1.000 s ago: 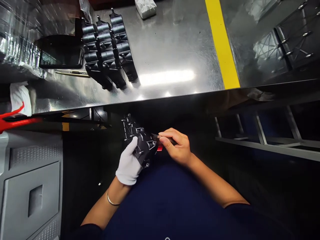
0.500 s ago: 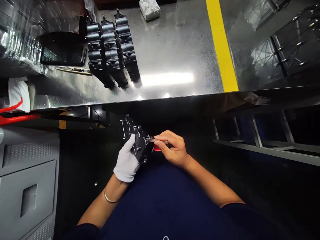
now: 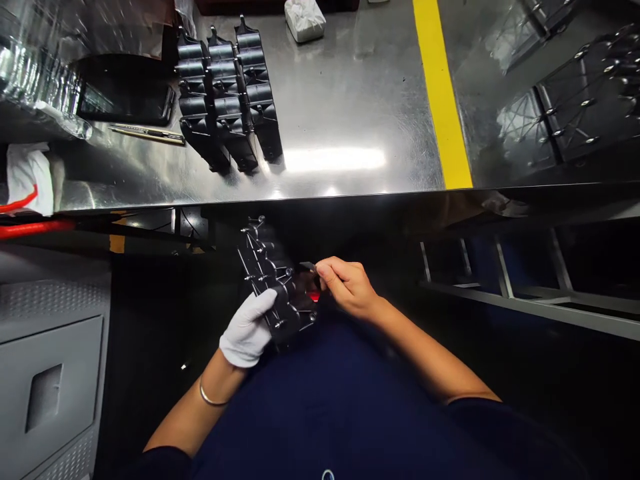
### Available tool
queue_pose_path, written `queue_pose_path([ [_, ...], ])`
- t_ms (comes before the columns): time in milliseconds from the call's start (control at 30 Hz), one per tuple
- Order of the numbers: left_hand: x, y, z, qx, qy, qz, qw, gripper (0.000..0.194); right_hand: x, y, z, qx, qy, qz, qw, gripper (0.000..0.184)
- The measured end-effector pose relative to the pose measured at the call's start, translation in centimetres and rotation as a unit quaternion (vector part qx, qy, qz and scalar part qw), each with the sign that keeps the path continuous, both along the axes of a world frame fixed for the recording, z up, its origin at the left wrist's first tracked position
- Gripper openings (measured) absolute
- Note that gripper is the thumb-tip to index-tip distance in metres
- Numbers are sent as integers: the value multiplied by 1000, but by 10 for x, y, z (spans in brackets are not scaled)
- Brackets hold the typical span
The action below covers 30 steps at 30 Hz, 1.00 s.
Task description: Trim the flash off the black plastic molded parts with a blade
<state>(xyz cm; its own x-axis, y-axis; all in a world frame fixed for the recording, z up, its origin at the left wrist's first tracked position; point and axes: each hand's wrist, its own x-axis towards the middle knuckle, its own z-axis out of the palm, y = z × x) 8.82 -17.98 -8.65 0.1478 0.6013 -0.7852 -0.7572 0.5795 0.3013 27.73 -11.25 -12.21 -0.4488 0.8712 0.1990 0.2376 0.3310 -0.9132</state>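
My left hand (image 3: 249,327), in a white glove, grips a black moulded plastic part (image 3: 285,313) in front of my body. Thin shiny ridges and small round bosses run along that part, and its far end points up toward the bench. My bare right hand (image 3: 347,287) is just right of it, fingers pinched on a slim blade-like tool (image 3: 307,266). The tool's dark flat tip points left and appears apart from the part; most of its handle is hidden in my fingers. A small red patch (image 3: 314,296) shows below the tool; I cannot tell what it belongs to.
On the metal bench (image 3: 340,113) stand three black moulded parts (image 3: 227,100), a pen (image 3: 147,133), a phone (image 3: 127,103) and a white wrapped block (image 3: 305,20). Yellow tape (image 3: 443,93) crosses the bench. More black parts (image 3: 565,113) lie right; a grey cabinet (image 3: 50,360) stands left.
The black part has turned and tilted in my left hand, showing more of its ridged side. My right hand has drawn the tool away from it, slightly up and right.
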Motion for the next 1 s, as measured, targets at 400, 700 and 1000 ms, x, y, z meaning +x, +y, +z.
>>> queue_pose_path([
  [400,-3,8,-3,72,53,-30,996,44,7,3,23,159,-47,201,966,58],
  [700,9,13,-7,-29,23,52,998,10,7,8,14,218,-73,107,967,46],
  [1000,16,17,-4,-71,-6,77,995,21,8,10,14,222,-104,67,967,46],
])
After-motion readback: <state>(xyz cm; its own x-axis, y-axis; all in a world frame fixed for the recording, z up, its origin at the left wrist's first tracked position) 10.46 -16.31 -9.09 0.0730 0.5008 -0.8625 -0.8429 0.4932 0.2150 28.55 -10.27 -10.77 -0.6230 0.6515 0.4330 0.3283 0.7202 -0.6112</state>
